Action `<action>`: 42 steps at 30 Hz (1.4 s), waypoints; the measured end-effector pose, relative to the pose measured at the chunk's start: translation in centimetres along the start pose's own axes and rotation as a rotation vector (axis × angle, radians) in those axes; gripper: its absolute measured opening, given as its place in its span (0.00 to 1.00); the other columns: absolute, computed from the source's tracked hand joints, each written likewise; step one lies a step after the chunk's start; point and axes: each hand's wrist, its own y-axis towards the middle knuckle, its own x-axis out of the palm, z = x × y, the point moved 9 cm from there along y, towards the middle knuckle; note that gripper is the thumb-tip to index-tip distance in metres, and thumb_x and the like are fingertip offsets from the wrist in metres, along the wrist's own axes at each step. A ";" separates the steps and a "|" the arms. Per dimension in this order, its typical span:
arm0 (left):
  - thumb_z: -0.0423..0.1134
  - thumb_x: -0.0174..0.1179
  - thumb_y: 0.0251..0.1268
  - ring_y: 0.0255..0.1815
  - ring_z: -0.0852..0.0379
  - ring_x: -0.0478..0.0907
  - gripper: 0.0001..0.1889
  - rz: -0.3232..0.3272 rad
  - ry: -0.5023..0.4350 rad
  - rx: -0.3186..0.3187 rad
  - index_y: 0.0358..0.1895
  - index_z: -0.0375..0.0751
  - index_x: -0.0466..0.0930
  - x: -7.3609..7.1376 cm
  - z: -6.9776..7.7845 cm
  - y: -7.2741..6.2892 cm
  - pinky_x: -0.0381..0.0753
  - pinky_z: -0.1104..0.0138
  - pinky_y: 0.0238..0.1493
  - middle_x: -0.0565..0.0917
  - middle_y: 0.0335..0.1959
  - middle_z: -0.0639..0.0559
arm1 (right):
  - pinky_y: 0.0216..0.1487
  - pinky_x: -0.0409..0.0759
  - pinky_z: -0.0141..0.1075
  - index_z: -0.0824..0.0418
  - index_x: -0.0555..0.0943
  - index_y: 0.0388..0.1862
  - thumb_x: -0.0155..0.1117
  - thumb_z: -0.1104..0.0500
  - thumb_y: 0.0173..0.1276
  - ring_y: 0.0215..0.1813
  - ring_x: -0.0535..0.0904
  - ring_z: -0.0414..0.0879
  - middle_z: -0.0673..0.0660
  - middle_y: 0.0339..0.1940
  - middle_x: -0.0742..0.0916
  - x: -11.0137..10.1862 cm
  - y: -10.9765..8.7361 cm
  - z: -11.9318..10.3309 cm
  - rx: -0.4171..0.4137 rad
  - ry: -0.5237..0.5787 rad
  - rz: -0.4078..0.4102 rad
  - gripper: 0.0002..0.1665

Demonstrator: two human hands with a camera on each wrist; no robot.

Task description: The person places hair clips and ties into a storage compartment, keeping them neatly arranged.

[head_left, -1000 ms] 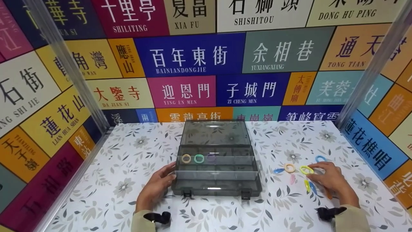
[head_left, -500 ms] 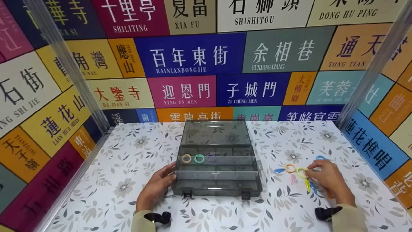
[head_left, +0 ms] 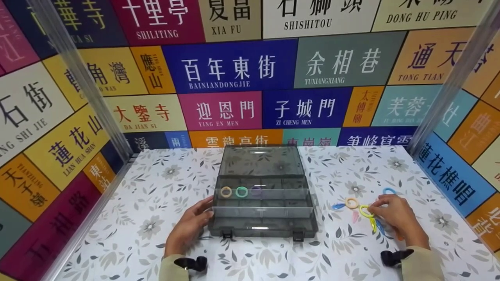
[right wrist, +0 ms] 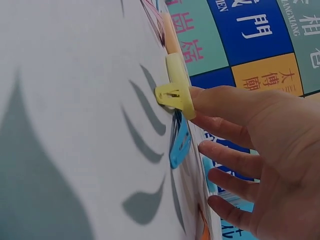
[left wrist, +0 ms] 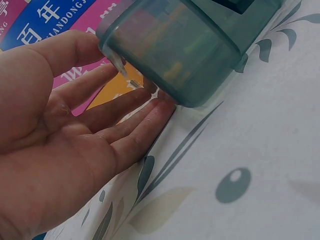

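Note:
A translucent grey compartment box (head_left: 259,229) sits on the table with its lid raised. My left hand (head_left: 190,223) rests at its left side; in the left wrist view, fairly straight fingers touch the box corner (left wrist: 175,55). To the right, my right hand (head_left: 400,218) pinches a yellow hair tie (head_left: 361,211) between thumb and fingertips. In the right wrist view that yellow hair tie (right wrist: 176,70) stands close to the table beside a yellow hair clip (right wrist: 167,95) and a blue hair clip (right wrist: 181,147). An orange hair tie (head_left: 347,204) lies just left of it.
Orange (head_left: 222,192), green (head_left: 237,192) and purple hair ties (head_left: 256,191) sit in the box's back row. Around my right hand lie a blue hair tie (head_left: 386,190), a blue clip (head_left: 338,206), a pink clip (head_left: 355,216) and an orange piece (head_left: 399,235).
My right hand has shifted slightly left and now pinches the yellow hair tie, which has moved a little left and lower. My left hand and the box stay put.

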 end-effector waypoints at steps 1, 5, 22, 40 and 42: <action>0.36 0.57 0.73 0.78 0.39 0.60 0.32 0.000 -0.003 -0.001 0.78 0.44 0.60 0.0 0.0 0.0 0.60 0.41 0.76 0.62 0.79 0.39 | 0.73 0.58 0.67 0.63 0.86 0.46 0.69 0.42 0.65 0.78 0.51 0.74 0.72 0.76 0.65 0.1 0.0 0.0 0.002 -0.003 0.002 0.25; 0.36 0.57 0.73 0.79 0.39 0.59 0.32 0.001 -0.011 0.001 0.78 0.44 0.60 0.0 0.0 0.0 0.59 0.41 0.76 0.61 0.79 0.39 | 0.64 0.74 0.56 0.63 0.86 0.44 0.68 0.45 0.65 0.76 0.53 0.74 0.73 0.76 0.65 0.2 -0.1 -0.2 0.010 -0.005 0.021 0.22; 0.35 0.56 0.72 0.79 0.40 0.58 0.32 0.014 -0.030 -0.015 0.78 0.43 0.59 -0.1 -0.2 0.0 0.60 0.43 0.77 0.62 0.79 0.39 | 0.74 0.58 0.65 0.64 0.83 0.47 0.65 0.43 0.69 0.79 0.52 0.71 0.69 0.78 0.66 0.0 -0.5 -4.5 -0.068 0.095 0.027 0.25; 0.34 0.57 0.70 0.78 0.39 0.60 0.34 0.009 -0.024 0.006 0.78 0.42 0.59 0.1 0.1 0.0 0.62 0.45 0.76 0.60 0.79 0.38 | 0.70 0.67 0.63 0.63 0.87 0.35 0.68 0.51 0.68 0.72 0.67 0.69 0.68 0.66 0.80 2.4 -0.2 -14.6 -0.389 0.034 0.116 0.15; 0.35 0.57 0.71 0.79 0.38 0.59 0.34 0.001 -0.013 0.019 0.78 0.41 0.59 0.1 0.1 0.0 0.63 0.45 0.76 0.60 0.79 0.37 | 0.69 0.69 0.62 0.61 0.87 0.33 0.68 0.51 0.68 0.71 0.69 0.68 0.67 0.65 0.81 2.8 0.0 -15.5 -0.399 0.047 0.111 0.14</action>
